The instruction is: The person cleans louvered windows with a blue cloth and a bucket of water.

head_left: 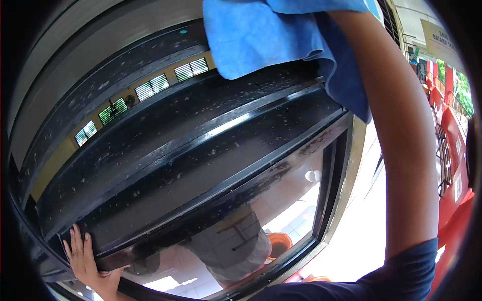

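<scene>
Left hand [85, 261]: fingers spread, nothing grasped, laid right at the near left end of the speckled dark slats [165, 125].
Blue cloth [261, 37]: there, draped at the far right, in front of the slats.
Right hand: hidden about the cloth; finger state cannot be told.
Loose corner [232, 71]: could be snagged by a slat edge if dragged askew.

A hand could pass along the front of the speckled black slatted panel [165, 150], between the bare left hand [86, 264] on its lower left corner and the draped bright-blue cloth [261, 37]. The raised, bare right forearm [404, 130] bars the right side; a shiny black lengthwise ridge [228, 124] interrupts the surface.
</scene>
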Demonstrator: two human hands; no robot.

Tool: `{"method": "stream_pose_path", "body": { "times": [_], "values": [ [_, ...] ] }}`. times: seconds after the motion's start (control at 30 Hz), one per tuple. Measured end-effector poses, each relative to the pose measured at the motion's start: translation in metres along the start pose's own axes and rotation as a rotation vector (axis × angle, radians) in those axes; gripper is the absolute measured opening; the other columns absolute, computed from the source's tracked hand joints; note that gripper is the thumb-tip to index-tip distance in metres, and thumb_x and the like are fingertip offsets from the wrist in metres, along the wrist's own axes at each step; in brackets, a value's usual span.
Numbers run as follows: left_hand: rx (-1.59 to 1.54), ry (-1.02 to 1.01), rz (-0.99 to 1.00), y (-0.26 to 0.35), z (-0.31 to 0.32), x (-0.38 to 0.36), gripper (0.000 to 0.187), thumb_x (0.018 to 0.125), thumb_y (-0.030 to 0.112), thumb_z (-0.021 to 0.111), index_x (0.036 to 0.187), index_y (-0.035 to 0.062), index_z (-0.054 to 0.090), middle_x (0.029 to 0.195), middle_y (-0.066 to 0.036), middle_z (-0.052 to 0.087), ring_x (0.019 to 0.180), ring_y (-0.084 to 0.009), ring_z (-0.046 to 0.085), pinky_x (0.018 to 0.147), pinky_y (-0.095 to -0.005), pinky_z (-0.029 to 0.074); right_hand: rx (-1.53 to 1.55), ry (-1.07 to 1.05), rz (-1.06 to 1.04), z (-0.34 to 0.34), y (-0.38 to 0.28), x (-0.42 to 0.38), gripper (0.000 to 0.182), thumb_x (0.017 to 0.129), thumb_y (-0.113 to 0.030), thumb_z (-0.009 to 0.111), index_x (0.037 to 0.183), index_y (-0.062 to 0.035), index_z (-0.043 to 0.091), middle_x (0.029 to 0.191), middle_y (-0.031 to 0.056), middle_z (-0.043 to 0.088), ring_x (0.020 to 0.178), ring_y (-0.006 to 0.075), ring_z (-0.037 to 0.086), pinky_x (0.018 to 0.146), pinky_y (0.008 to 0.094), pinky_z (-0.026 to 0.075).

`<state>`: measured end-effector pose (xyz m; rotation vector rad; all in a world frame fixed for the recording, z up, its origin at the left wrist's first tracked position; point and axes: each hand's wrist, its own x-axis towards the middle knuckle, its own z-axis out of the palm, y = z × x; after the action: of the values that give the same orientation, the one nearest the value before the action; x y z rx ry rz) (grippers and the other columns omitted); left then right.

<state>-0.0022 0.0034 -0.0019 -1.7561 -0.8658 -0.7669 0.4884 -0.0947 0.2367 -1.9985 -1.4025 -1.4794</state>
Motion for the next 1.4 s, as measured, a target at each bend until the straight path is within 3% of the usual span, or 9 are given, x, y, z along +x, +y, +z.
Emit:
{"method": "stream_pose_path", "body": {
  "times": [0.3, 0.43, 0.5, 0.57, 0.63, 0.73, 1.0, 1.17, 1.4],
  "values": [
    [0.024, 0.004, -0.038, 0.0, 0.004, -0.004, 0.103, 0.068, 0.076, 0.069, 0.135, -0.0009, 0.059, 0.142, -0.024, 0.057, 0.135, -0.0415, 0.051, 0.116, -0.0582, 0.029, 0.299, -0.048, -0.32, 0.01, 0.007, 0.026, 0.054, 0.09, -0.014, 0.049, 0.144, -0.0185, 0.052, 0.136, 0.0155, 0.062, 0.126, 0.0325, 0.059, 0.105, 0.039, 0.045],
    [-0.016, 0.029, -0.028, 0.005, 0.003, 0.0, 0.099, 0.069, 0.074, 0.07, 0.132, -0.0009, 0.061, 0.14, -0.023, 0.058, 0.134, -0.041, 0.053, 0.116, -0.058, 0.03, 0.227, -0.077, -0.213, 0.009, 0.012, 0.021, 0.051, 0.088, -0.013, 0.052, 0.138, -0.0164, 0.057, 0.131, 0.0153, 0.065, 0.121, 0.0322, 0.062, 0.101, 0.0401, 0.048],
    [-0.032, 0.034, -0.059, 0.011, -0.003, 0.006, 0.096, 0.069, 0.073, 0.071, 0.13, -0.0002, 0.063, 0.138, -0.023, 0.06, 0.132, -0.0407, 0.055, 0.116, -0.0573, 0.031, 0.248, -0.021, -0.363, 0.011, 0.02, 0.02, 0.044, 0.084, -0.014, 0.059, 0.127, -0.0167, 0.062, 0.12, 0.0144, 0.069, 0.112, 0.0326, 0.066, 0.094, 0.0407, 0.051],
    [-0.054, 0.046, -0.077, 0.012, -0.004, 0.006, 0.09, 0.068, 0.071, 0.072, 0.125, 0.0014, 0.066, 0.134, -0.022, 0.063, 0.13, -0.0399, 0.057, 0.115, -0.056, 0.032, 0.027, -0.06, -0.015, -0.016, -0.018, -0.001, 0.039, 0.081, -0.022, 0.066, 0.121, -0.0196, 0.066, 0.105, 0.0151, 0.072, 0.104, 0.0307, 0.069, 0.085, 0.0417, 0.053],
    [-0.081, 0.074, -0.098, 0.011, -0.003, 0.009, 0.084, 0.068, 0.07, 0.072, 0.119, 0.004, 0.07, 0.131, -0.02, 0.066, 0.127, -0.0382, 0.06, 0.114, -0.0551, 0.034, -0.149, -0.011, 0.037, 0.027, 0.021, 0.017, 0.075, 0.08, -0.017, 0.067, 0.149, -0.0134, 0.039, 0.121, 0.0247, 0.065, 0.111, 0.0417, 0.063, 0.092, 0.0478, 0.052],
    [-0.127, 0.117, -0.141, 0.014, -0.008, 0.015, 0.073, 0.069, 0.067, 0.072, 0.114, 0.0103, 0.074, 0.125, -0.015, 0.07, 0.121, -0.0339, 0.064, 0.111, -0.052, 0.038, -0.057, 0.264, 0.01, 0.056, 0.033, 0.015, 0.066, 0.083, -0.02, 0.066, 0.146, -0.0123, 0.047, 0.126, 0.0225, 0.064, 0.115, 0.0396, 0.061, 0.096, 0.0449, 0.05],
    [-0.16, 0.174, -0.177, 0.013, -0.008, 0.012, 0.068, 0.067, 0.067, 0.072, 0.116, 0.0196, 0.075, 0.124, -0.006, 0.071, 0.115, -0.0257, 0.068, 0.107, -0.047, 0.044, 0.512, 0.175, 0.295, 0.027, -0.025, 0.018, 0.046, 0.104, -0.036, 0.05, 0.141, -0.0085, 0.057, 0.14, 0.016, 0.059, 0.129, 0.0275, 0.057, 0.109, 0.0344, 0.041],
    [-0.22, 0.237, -0.155, 0.008, -0.004, 0.008, 0.07, 0.069, 0.071, 0.071, 0.118, 0.0207, 0.073, 0.125, -0.006, 0.07, 0.114, -0.0245, 0.068, 0.107, -0.0453, 0.043, 0.353, 0.454, -0.184, 0.06, -0.039, 0.04, 0.047, 0.098, -0.024, 0.062, 0.141, -0.0065, 0.055, 0.139, 0.015, 0.059, 0.129, 0.0272, 0.056, 0.11, 0.0346, 0.042],
    [-0.283, 0.185, -0.132, 0.0, -0.002, -0.004, 0.082, 0.06, 0.061, 0.079, 0.132, 0.0242, 0.064, 0.133, -0.001, 0.064, 0.127, -0.0202, 0.059, 0.114, -0.0461, 0.037, 0.532, 0.54, -0.461, -0.041, -0.226, 0.058, 0.047, 0.098, -0.024, 0.062, 0.141, -0.0063, 0.055, 0.138, 0.015, 0.059, 0.127, 0.0272, 0.056, 0.109, 0.0347, 0.042]
  ]
}}
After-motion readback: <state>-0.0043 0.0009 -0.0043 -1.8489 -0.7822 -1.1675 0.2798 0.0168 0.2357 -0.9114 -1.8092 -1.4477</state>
